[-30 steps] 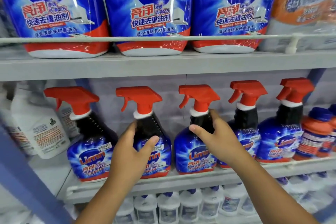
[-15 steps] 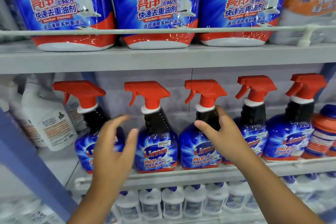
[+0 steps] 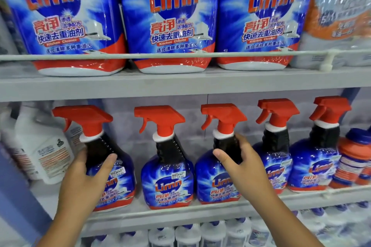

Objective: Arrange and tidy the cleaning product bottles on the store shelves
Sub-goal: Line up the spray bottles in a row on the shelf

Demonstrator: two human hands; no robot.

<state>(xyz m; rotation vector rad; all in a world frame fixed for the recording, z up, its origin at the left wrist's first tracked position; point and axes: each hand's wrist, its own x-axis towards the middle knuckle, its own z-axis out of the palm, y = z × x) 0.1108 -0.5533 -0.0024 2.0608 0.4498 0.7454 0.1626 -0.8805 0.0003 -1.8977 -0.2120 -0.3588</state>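
Note:
Several blue Limn spray bottles with red triggers stand in a row on the middle shelf point(image 3: 180, 213). My left hand point(image 3: 84, 182) wraps the black neck of the leftmost spray bottle point(image 3: 118, 184). My right hand point(image 3: 247, 168) grips the black neck of the third spray bottle point(image 3: 212, 184). The second spray bottle point(image 3: 167, 182) stands untouched between my hands. Two more spray bottles point(image 3: 313, 164) stand to the right, partly behind my right hand.
Three large Limn refill jugs point(image 3: 170, 18) sit on the upper shelf point(image 3: 180, 84) behind a rail. White bottles point(image 3: 38, 148) stand at the left, orange-and-blue containers point(image 3: 355, 158) at the right, small white bottles point(image 3: 188, 234) on the shelf below.
My left hand left the second bottle, moved left and closed on the leftmost bottle's neck. My right hand stayed on the third bottle. The view shifted closer.

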